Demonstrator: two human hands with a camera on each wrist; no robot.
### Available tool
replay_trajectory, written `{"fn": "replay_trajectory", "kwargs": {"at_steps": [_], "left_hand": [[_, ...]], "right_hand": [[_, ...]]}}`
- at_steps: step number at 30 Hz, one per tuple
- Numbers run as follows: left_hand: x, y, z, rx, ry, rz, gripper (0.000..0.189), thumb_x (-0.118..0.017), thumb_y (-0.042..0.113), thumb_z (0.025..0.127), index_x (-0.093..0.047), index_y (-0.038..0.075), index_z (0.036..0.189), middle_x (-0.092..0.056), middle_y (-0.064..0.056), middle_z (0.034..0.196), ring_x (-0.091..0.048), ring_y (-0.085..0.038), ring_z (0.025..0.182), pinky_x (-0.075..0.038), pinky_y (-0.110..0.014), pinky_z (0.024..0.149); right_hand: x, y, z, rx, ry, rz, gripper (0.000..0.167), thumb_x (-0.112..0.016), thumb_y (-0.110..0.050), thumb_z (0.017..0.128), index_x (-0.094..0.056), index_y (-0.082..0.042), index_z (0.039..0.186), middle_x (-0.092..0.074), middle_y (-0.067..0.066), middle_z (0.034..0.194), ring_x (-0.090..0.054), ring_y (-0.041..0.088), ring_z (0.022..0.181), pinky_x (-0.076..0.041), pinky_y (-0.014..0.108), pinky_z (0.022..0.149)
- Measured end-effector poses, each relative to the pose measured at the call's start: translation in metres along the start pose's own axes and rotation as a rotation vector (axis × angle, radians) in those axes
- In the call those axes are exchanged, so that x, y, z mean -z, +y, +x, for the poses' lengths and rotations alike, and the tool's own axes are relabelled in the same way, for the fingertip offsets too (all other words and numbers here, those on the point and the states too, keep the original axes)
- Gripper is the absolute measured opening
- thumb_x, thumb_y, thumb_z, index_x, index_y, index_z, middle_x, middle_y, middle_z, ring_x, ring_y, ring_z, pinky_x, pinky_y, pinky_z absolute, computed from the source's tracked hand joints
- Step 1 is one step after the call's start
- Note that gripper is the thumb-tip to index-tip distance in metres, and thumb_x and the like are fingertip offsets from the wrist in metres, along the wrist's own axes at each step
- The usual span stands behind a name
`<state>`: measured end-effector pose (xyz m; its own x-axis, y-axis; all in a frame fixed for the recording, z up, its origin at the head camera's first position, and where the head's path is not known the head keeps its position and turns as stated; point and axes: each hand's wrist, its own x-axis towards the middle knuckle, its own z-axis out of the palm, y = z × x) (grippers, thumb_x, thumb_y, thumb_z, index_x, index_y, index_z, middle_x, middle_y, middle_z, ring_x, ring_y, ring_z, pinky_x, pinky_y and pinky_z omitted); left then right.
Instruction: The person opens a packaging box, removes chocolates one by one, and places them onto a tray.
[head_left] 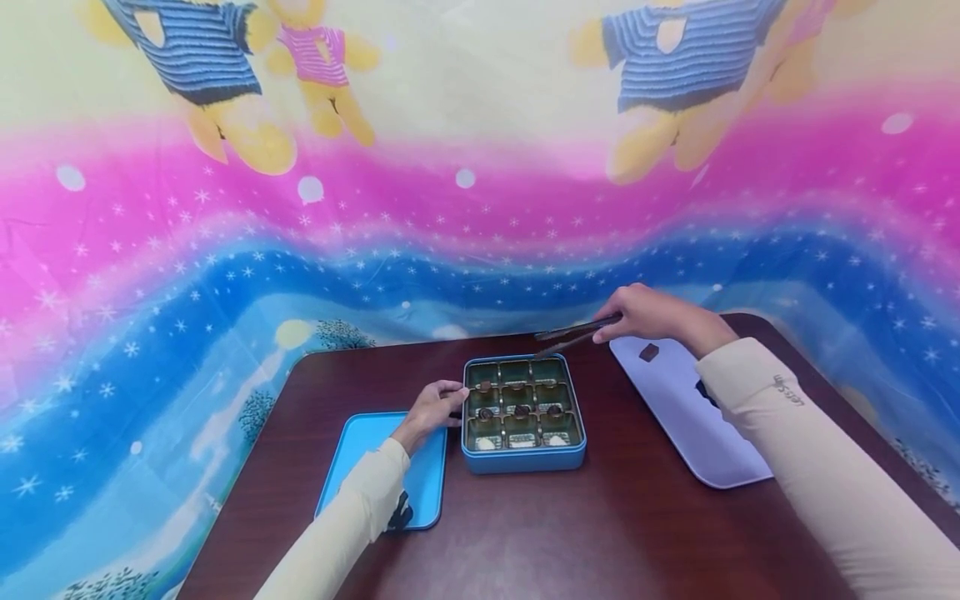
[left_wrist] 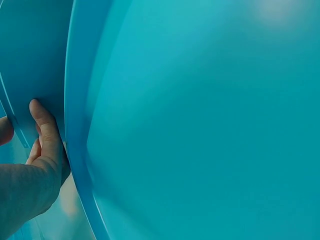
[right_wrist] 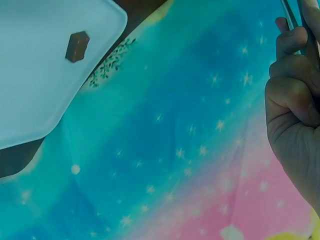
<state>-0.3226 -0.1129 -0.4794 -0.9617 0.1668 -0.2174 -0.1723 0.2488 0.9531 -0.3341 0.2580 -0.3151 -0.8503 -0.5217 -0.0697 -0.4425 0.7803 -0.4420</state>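
Observation:
A blue square tin box [head_left: 523,461] with a grid of compartments stands mid-table; small dark brown pieces [head_left: 521,411] lie in the back and middle rows, whitish ones [head_left: 555,441] in the front row. My left hand [head_left: 433,410] grips its left side, thumb at the rim and fingers along the outer wall [left_wrist: 35,60]. My right hand [head_left: 651,315] holds metal tongs [head_left: 577,333] above the box's back right corner. Their arms are spread, and one tip overlaps the back edge in the head view. In the right wrist view, the fingers curl round the tongs [right_wrist: 291,15].
Left of the box lies a light blue lid [head_left: 352,450], partly under my left forearm. A pale tray [head_left: 675,417] lies at the right under my right arm, with a brown chocolate piece [head_left: 649,352] near its back edge. A printed cloth [head_left: 465,217] hangs behind the table.

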Motion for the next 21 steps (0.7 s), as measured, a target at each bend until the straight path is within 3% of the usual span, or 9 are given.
{"fn": "replay_trajectory", "kwargs": {"at_steps": [3, 6, 8, 15, 21], "left_hand": [[0.0, 0.0, 0.0, -0.002, -0.001, 0.0, 0.044, -0.06, 0.024, 0.102, -0.052, -0.003, 0.136, -0.062, -0.019, 0.122, -0.066, -0.026, 0.102, -0.061, -0.041, 0.081], [0.0, -0.001, 0.001, 0.0, -0.002, 0.002, 0.044, -0.06, 0.025, 0.102, -0.053, -0.002, 0.136, -0.063, -0.019, 0.122, -0.066, -0.026, 0.102, -0.061, -0.04, 0.08], [0.0, -0.001, 0.002, 0.002, -0.003, 0.0, 0.044, -0.06, 0.025, 0.102, -0.053, -0.002, 0.136, -0.063, -0.019, 0.122, -0.066, -0.026, 0.102, -0.061, -0.04, 0.08], [0.0, -0.002, 0.003, 0.001, -0.004, -0.003, 0.045, -0.06, 0.025, 0.102, -0.052, -0.003, 0.137, -0.062, -0.019, 0.123, -0.066, -0.026, 0.103, -0.061, -0.041, 0.08], [0.0, 0.0, 0.001, 0.018, 0.003, -0.002, 0.045, -0.06, 0.025, 0.102, -0.052, -0.002, 0.137, -0.063, -0.018, 0.122, -0.066, -0.026, 0.103, -0.061, -0.04, 0.08]], "right_hand": [[-0.007, -0.004, 0.009, 0.002, -0.031, -0.017, 0.038, -0.073, -0.027, 0.092, -0.071, -0.005, 0.123, -0.072, 0.012, 0.112, -0.056, 0.013, 0.073, -0.051, 0.031, 0.056], [-0.012, -0.009, 0.018, 0.034, -0.043, -0.068, 0.039, -0.073, -0.026, 0.092, -0.07, -0.004, 0.124, -0.073, 0.012, 0.11, -0.052, 0.011, 0.064, -0.047, 0.032, 0.064], [-0.016, -0.012, 0.023, 0.041, -0.048, -0.089, 0.039, -0.074, -0.025, 0.092, -0.07, -0.004, 0.124, -0.073, 0.012, 0.11, -0.058, 0.01, 0.069, -0.049, 0.032, 0.068], [-0.027, -0.017, 0.038, 0.03, -0.079, -0.136, 0.032, -0.075, -0.024, 0.091, -0.075, -0.005, 0.116, -0.074, 0.012, 0.108, -0.06, 0.012, 0.067, -0.049, 0.03, 0.064], [-0.03, -0.026, 0.045, 0.006, -0.125, -0.162, 0.031, -0.073, -0.025, 0.092, -0.075, -0.006, 0.116, -0.071, 0.014, 0.118, -0.07, 0.016, 0.086, -0.058, 0.038, 0.079]]}}
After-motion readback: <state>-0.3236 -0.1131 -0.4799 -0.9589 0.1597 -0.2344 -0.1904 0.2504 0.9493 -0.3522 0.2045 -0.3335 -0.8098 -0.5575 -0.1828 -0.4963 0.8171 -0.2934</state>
